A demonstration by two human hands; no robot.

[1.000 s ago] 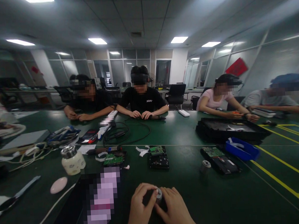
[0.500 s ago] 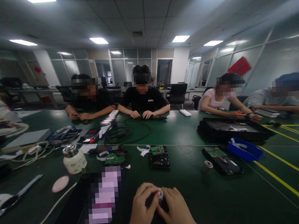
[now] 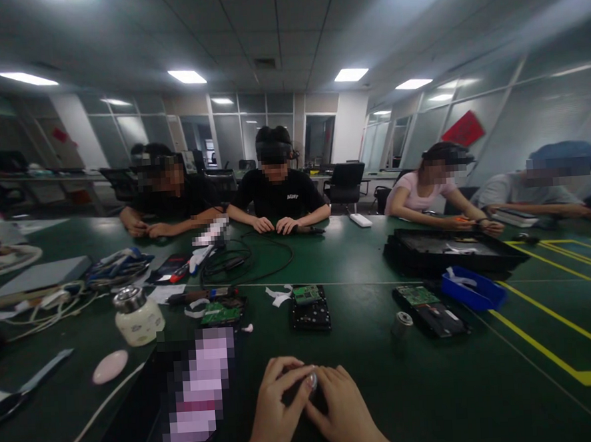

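Between my hands, low in the middle of the head view, is a small silvery metal cylinder (image 3: 313, 381); its round end partly shows and fingers cover the rest. My left hand (image 3: 281, 408) pinches it from the left with thumb and fingertips. From the right, my right hand (image 3: 344, 405) curls its fingers against the same piece. A similar metal cylinder (image 3: 402, 321) stands on the green table to the right. Beyond my hands lies a black drive-like unit (image 3: 311, 317) with a green circuit board (image 3: 306, 294) on it.
A phone (image 3: 125, 418), a pink oval object (image 3: 110, 367) and a cream bottle (image 3: 140, 318) are on the left. At right are another board unit (image 3: 434, 312), a blue bin (image 3: 473, 293) and a black tray (image 3: 458, 258). Several people sit across the table (image 3: 348, 264).
The view has turned slightly right, so the scene sits further left. The cylinder's round end shows less face-on, and my left fingertips cover more of it. Both hands keep their hold.
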